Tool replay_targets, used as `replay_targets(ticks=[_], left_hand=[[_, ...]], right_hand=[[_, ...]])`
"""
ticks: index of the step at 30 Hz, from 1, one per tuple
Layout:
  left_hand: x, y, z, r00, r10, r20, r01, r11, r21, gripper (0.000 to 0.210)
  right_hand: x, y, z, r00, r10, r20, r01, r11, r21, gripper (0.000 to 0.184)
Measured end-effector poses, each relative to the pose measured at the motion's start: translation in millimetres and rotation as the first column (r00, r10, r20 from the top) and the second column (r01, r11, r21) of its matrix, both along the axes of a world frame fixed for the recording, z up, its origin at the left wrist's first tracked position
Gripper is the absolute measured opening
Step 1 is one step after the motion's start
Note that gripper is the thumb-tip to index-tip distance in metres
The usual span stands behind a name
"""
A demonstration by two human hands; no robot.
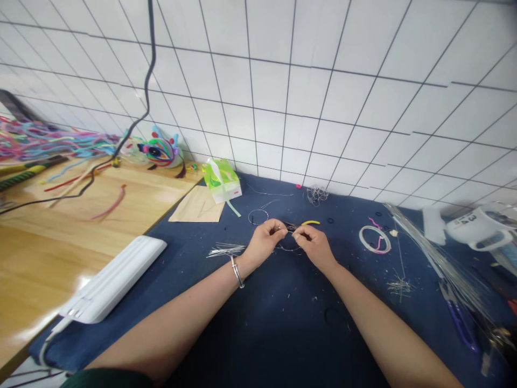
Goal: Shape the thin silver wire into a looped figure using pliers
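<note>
My left hand [262,243], with a silver bangle at the wrist, pinches with thumb and fingertips. Close beside it my right hand [317,247] is closed in a similar pinch. Between and just below the fingers runs a thin wire loop [288,249], both hands gripping it; the exact grip is too small to see. Pliers with a yellow handle [311,222] lie right behind the fingers, their other parts partly hidden. A second wire ring [258,217] rests on the dark blue cloth beyond my left hand. A bundle of short silver wires [226,250] lies left of that wrist.
A white power strip [117,277] and a green tissue pack [222,180] are at the left. Tangled wire [317,195] lies near the tiled wall. To the right are a white spool ring [375,240], long wires [436,253], purple-handled pliers [462,323] and a white mug [480,226].
</note>
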State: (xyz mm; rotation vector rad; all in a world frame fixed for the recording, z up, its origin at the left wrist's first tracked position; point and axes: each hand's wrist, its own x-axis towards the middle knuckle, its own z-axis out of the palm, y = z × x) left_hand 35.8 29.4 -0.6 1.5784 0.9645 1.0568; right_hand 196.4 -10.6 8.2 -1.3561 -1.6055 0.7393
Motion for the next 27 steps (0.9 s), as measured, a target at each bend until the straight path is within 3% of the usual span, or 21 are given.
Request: replay_targets(ticks=[9,15,21,23,27], left_hand=[[2,-3,3.7,0.996,-0.071,0.045,0.072,0.997,-0.016,0.012],[-1,3,4.2,0.98,-0.162,0.114,0.174,0.979,-0.106,0.016],[-5,10,-1.4,0.963,-0.097,0.251,0.153,0.965,-0.212,0.024],[-5,10,-2.0,0.951,-0.11,0.291,0.18,0.957,-0.227,0.028],[-7,9,1.8,0.919,-0.207,0.337,0.296,0.925,-0.239,0.036]], right_hand=[[-3,-2,-1.7,1.0,0.025,-0.01,-0.025,1.0,-0.007,0.013],[-1,-1,-4.3,0.998,0.043,-0.045,-0.045,0.998,-0.042,0.013],[5,4,-4.4,0.982,0.103,-0.156,-0.12,0.987,-0.104,0.028],[6,4,-2.4,0.948,0.159,-0.277,-0.199,0.972,-0.126,0.035],[6,3,2.5,0.806,0.299,-0.511,-0.42,0.897,-0.138,0.041]])
